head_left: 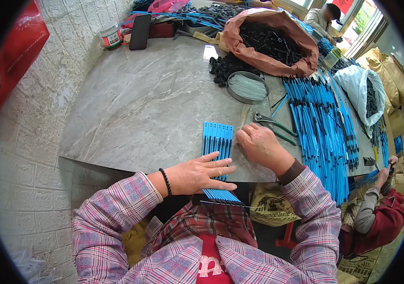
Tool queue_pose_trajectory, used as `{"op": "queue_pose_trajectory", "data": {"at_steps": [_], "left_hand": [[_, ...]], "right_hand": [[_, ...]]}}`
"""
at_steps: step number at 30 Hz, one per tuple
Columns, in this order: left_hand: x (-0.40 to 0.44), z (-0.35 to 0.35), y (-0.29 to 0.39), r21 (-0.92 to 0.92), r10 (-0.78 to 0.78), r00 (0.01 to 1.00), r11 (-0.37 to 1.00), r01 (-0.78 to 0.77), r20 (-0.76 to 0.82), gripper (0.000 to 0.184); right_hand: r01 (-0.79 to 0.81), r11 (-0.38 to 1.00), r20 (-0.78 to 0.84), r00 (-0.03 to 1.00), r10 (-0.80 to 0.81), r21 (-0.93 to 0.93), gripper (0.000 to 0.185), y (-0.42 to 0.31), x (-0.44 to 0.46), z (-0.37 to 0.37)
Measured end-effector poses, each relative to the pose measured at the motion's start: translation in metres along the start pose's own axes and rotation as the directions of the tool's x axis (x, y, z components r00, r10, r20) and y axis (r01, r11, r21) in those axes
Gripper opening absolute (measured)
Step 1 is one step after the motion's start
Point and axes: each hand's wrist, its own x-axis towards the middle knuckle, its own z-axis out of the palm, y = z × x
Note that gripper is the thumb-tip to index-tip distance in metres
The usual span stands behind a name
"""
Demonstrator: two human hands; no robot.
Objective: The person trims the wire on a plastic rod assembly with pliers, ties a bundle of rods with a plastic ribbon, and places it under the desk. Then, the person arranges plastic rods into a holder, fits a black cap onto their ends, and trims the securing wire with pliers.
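Note:
A row of blue strips with black middles (218, 130) lies side by side at the table's front edge. My left hand (195, 175) rests flat across them with its fingers spread. Below that hand the strips' lower ends hang past the edge, where a thin metal rod (225, 203) crosses them. Just right of the strips, my right hand (261, 146) is on the table with its fingers curled together; what they hold, if anything, is hidden. Pliers with green handles (277, 128) lie beyond it. A round tin of thin clear pieces (248, 87) stands farther back.
Black parts (228, 68) lie by an open sack (306, 57). A large bundle of blue strips (320, 128) covers the right side. A phone (140, 32) and jar (111, 36) stand at the back left. A co-worker in red (384, 215) sits at the right; another person is behind.

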Motion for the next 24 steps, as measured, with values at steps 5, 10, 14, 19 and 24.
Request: {"op": "queue_pose_trajectory", "data": {"at_steps": [5, 10, 14, 19, 24], "left_hand": [[0.0, -0.002, 0.0, -0.037, 0.001, 1.0, 0.999, -0.001, -0.013, 0.063], [0.001, -0.005, 0.001, -0.046, 0.014, 0.999, 0.999, -0.016, -0.033, 0.067], [0.001, -0.006, 0.002, -0.016, -0.007, 1.0, 1.0, 0.007, 0.026, 0.066], [0.001, -0.006, 0.003, -0.05, -0.022, 0.999, 0.998, 0.023, 0.023, 0.068], [0.002, -0.007, 0.003, -0.028, -0.023, 0.999, 0.999, 0.025, 0.041, 0.069]], "right_hand": [[0.042, 0.993, 0.022, 0.999, -0.04, -0.11, 0.008, -0.003, 0.002, -0.003], [0.029, 0.991, 0.005, 1.0, -0.028, -0.131, 0.008, -0.012, 0.003, -0.006], [0.053, 0.992, 0.037, 0.998, -0.049, -0.117, 0.008, -0.012, 0.004, -0.011], [0.098, 0.994, -0.012, 0.995, -0.099, -0.038, 0.009, -0.006, 0.002, -0.004], [0.031, 0.999, -0.043, 0.999, -0.03, 0.028, 0.01, -0.007, 0.001, 0.006]]}}
